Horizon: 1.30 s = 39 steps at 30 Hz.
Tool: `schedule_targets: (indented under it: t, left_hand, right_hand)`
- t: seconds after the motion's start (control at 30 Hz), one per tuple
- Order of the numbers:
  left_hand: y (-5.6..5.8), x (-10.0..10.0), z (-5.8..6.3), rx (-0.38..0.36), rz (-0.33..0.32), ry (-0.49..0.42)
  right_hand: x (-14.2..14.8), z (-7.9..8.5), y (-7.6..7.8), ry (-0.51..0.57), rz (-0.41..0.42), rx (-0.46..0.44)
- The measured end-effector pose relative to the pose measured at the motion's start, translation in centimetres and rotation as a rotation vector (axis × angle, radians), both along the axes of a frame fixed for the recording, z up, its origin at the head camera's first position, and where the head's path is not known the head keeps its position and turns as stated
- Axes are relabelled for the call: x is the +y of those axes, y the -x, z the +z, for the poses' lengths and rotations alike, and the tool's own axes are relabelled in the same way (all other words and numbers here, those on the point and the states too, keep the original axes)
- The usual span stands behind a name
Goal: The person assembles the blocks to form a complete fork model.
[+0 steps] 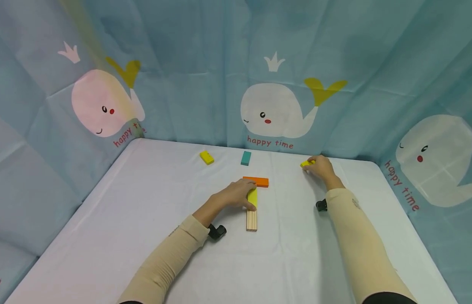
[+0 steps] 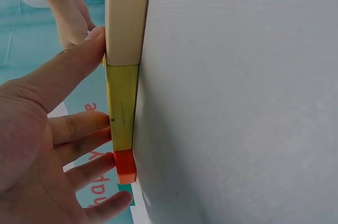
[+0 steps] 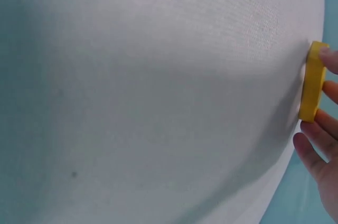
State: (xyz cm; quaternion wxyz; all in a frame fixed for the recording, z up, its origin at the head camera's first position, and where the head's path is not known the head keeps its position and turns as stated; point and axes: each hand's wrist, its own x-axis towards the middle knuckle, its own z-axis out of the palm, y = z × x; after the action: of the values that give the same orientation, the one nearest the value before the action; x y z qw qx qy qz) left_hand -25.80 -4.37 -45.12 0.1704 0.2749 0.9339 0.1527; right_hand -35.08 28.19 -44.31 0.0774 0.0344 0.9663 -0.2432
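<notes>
My left hand (image 1: 235, 194) reaches over a row of blocks lying flat on the white table. Its thumb touches where a yellow block (image 1: 252, 198) meets a plain wood block (image 1: 251, 221); its fairly straight fingers rest along the yellow block and the end of an orange block (image 1: 262, 182). The orange block lies crosswise at the far end, forming a T. Toward the far right edge, my right hand (image 1: 320, 167) pinches another yellow block (image 3: 312, 84) between thumb and fingertips, close over the cloth. Part of that block is hidden behind the fingers in the head view.
Behind the row lie a teal block (image 1: 245, 158) and, further left, another yellow block (image 1: 207, 157). A blue curtain (image 1: 205, 93) printed with whales hangs along the table's back edge and sides. A white cloth (image 1: 118, 211) with slight creases covers the table.
</notes>
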Motion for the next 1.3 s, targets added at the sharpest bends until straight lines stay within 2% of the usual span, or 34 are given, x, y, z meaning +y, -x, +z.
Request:
schedule_targets:
  t: [0.3,0.73,0.93,1.3]
  left_hand:
    - [-0.2,0.0,0.7,-0.001,-0.003,-0.007]
    - [-0.3,0.1,0.1,0.002,0.002,-0.01]
    - [-0.3,0.0,0.2,0.0,-0.002,-0.01]
    - [-0.2,0.0,0.1,0.005,-0.001,-0.006]
  right_hand:
    - [0.2,-0.2,0.2,-0.003,0.002,0.018]
    - [0.1,-0.4,-0.1,0.002,0.007,0.03]
    - [-0.3,-0.7,-0.1,0.017,0.034,0.059]
    - [-1.8,-0.7,-0.5,0.054,0.129,0.109]
